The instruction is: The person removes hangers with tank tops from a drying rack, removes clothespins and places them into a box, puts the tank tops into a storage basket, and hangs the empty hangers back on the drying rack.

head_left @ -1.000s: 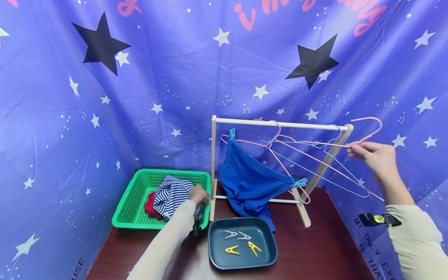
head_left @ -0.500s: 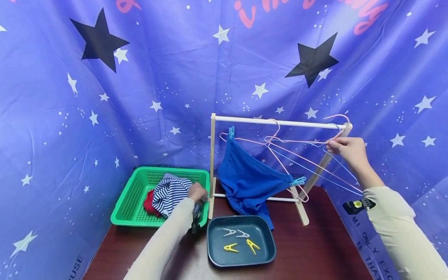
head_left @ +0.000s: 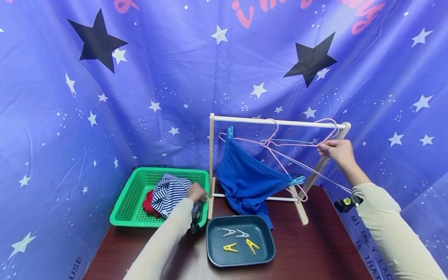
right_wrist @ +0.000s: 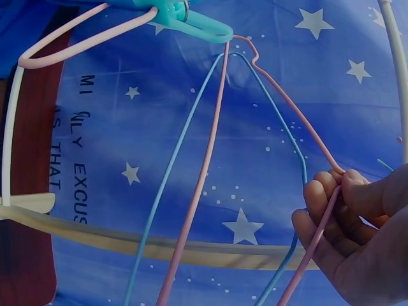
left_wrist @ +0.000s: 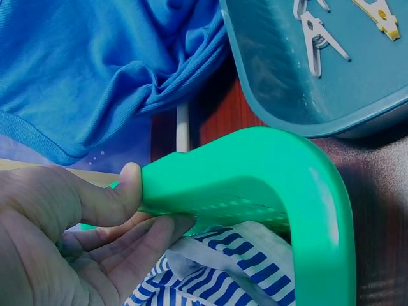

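Observation:
My right hand [head_left: 338, 152] pinches a pink hanger [head_left: 328, 137] just below its hook, which is at the rack's white top bar [head_left: 297, 123]. In the right wrist view thumb and fingers of the hand [right_wrist: 357, 229] close on the pink wire [right_wrist: 203, 172], beside a blue hanger [right_wrist: 167, 172]. My left hand [head_left: 196, 193] grips the right rim of the green basket [head_left: 122, 202]; the left wrist view shows its thumb [left_wrist: 131, 191] against the rim's outer side and fingers inside. Striped cloth [head_left: 171, 194] and red cloth [head_left: 149, 206] lie in the basket.
A blue garment [head_left: 245, 179] hangs by blue clips from another pink hanger at the rack's left. In front stands a dark tray [head_left: 239, 261] with white and yellow clothespins. The rack's left post [head_left: 211, 155] adjoins the basket.
My right hand has moved left with the pink hanger, bringing its hook from beyond the rack's right end to the top bar. My left hand stays on the basket rim.

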`<state>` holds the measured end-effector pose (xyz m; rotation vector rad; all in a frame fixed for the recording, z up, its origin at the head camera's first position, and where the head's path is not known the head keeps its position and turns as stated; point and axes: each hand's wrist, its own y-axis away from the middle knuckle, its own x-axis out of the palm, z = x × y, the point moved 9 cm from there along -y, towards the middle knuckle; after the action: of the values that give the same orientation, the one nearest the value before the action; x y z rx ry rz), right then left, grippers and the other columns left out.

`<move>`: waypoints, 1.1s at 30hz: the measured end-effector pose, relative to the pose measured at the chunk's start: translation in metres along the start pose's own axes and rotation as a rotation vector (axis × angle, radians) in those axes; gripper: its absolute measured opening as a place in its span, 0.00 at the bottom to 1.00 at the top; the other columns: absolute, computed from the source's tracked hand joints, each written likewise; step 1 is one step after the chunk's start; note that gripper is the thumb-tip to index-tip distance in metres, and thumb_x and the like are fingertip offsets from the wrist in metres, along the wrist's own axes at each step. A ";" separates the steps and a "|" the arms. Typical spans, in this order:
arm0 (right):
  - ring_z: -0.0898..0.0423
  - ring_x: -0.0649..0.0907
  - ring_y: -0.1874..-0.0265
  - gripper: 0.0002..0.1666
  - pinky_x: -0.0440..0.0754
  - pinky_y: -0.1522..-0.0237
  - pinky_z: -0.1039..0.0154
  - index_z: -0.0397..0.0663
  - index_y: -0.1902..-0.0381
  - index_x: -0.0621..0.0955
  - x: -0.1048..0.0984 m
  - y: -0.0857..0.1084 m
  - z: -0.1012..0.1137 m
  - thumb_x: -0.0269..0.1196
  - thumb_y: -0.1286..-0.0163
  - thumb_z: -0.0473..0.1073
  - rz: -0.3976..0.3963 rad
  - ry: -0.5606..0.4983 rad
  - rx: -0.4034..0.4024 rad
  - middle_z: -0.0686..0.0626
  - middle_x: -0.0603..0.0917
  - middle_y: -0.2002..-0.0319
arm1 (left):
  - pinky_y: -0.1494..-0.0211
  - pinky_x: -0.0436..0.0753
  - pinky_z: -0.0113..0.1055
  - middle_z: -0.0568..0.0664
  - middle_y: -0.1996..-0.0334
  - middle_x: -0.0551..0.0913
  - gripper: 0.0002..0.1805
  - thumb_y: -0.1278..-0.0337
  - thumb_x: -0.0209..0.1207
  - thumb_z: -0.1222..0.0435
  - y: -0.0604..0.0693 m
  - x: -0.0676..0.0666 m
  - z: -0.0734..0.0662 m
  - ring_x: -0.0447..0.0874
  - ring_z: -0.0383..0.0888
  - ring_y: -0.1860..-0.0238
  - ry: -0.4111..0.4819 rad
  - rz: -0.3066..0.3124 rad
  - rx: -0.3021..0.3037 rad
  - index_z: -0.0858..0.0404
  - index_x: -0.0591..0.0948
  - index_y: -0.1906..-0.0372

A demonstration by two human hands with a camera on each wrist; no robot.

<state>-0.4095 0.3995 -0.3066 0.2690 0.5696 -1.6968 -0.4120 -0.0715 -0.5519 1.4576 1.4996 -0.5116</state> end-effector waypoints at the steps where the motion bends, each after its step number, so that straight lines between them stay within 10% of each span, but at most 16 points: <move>1: 0.74 0.83 0.82 0.17 0.84 0.73 0.75 0.15 0.51 0.77 0.001 0.000 -0.001 0.58 0.24 0.32 0.001 0.002 0.002 0.72 0.82 0.85 | 0.77 0.83 0.33 0.56 0.79 0.82 0.17 0.54 0.77 0.66 0.000 0.000 0.000 0.86 0.47 0.79 -0.008 0.000 0.004 0.67 0.78 0.78; 33: 0.75 0.84 0.78 0.23 0.86 0.65 0.75 0.12 0.45 0.75 0.023 -0.004 -0.009 0.60 0.25 0.33 0.029 0.013 0.055 0.71 0.83 0.81 | 0.79 0.80 0.31 0.58 0.74 0.83 0.13 0.52 0.75 0.70 -0.003 0.004 0.005 0.87 0.46 0.78 0.036 0.030 -0.046 0.71 0.79 0.73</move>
<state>-0.4195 0.3849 -0.3239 0.3259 0.5270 -1.6857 -0.4128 -0.0741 -0.5582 1.4579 1.5061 -0.4323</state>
